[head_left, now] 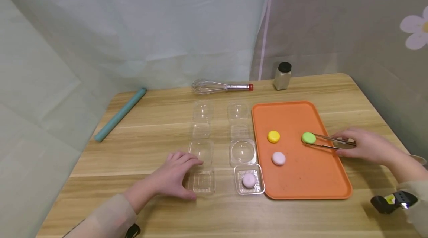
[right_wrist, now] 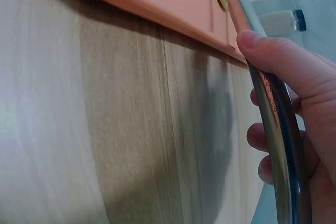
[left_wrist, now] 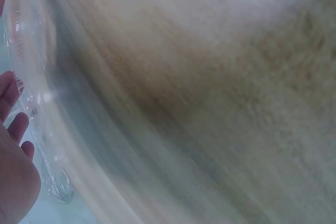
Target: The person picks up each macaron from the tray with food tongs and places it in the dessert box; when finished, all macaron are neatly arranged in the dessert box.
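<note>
My right hand (head_left: 367,147) holds a pair of metal tongs (head_left: 329,142) over the right side of the orange tray (head_left: 301,182). The tong tips lie on either side of a green macaron (head_left: 308,138); whether they squeeze it I cannot tell. In the right wrist view the thumb and fingers wrap round the tongs (right_wrist: 273,108). A yellow macaron (head_left: 273,136) and a pale pink macaron (head_left: 278,158) also sit on the tray. My left hand (head_left: 172,176) rests with spread, lightly bent fingers beside a clear plastic box (head_left: 203,181) with its lid folded back; contact is unclear.
Another pale macaron (head_left: 249,180) sits in an opened clear box (head_left: 238,187) against the tray's left edge. Two more clear boxes stand behind. Along the back are a whisk (head_left: 220,87) and a black-capped jar (head_left: 282,77). A teal rod (head_left: 120,115) lies at the left.
</note>
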Available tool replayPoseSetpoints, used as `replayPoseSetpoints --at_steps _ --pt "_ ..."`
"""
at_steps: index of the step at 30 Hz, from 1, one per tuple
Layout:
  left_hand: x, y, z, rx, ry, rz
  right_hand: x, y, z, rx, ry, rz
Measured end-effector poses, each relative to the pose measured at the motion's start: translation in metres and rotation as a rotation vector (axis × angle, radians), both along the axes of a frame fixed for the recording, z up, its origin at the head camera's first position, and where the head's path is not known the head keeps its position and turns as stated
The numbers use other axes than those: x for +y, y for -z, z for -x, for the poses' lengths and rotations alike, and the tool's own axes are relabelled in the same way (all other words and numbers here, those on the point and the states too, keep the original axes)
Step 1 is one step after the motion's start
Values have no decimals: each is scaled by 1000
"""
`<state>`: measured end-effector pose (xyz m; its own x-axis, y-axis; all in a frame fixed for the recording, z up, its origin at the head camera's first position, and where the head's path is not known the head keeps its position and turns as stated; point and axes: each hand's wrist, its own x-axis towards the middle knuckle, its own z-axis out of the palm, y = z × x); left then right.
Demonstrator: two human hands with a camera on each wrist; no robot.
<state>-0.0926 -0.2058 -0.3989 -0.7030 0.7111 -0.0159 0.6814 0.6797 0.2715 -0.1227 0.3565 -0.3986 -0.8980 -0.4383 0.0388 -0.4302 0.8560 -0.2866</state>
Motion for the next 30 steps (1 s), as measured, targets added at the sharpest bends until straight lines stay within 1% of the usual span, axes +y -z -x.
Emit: replayPoseSetpoints --at_steps 7,12,14,20,24,30 --pt "-1 1 -1 -1 -5 13 -11 -6 2 -52 13 -5" --pt "-1 3 -2 1 -8 17 -25 -12 7 -43 4 7" --pt "-1 3 -1 0 -7 14 -31 -15 6 -25 -8 17" --pt "-1 1 0 -2 -3 3 -57 -27 5 -15 -47 44" --pt "-1 2 2 10 3 1 -75 -33 5 -7 -86 53" --pt "-2 4 2 29 24 -15 -103 -37 8 10 -159 54"
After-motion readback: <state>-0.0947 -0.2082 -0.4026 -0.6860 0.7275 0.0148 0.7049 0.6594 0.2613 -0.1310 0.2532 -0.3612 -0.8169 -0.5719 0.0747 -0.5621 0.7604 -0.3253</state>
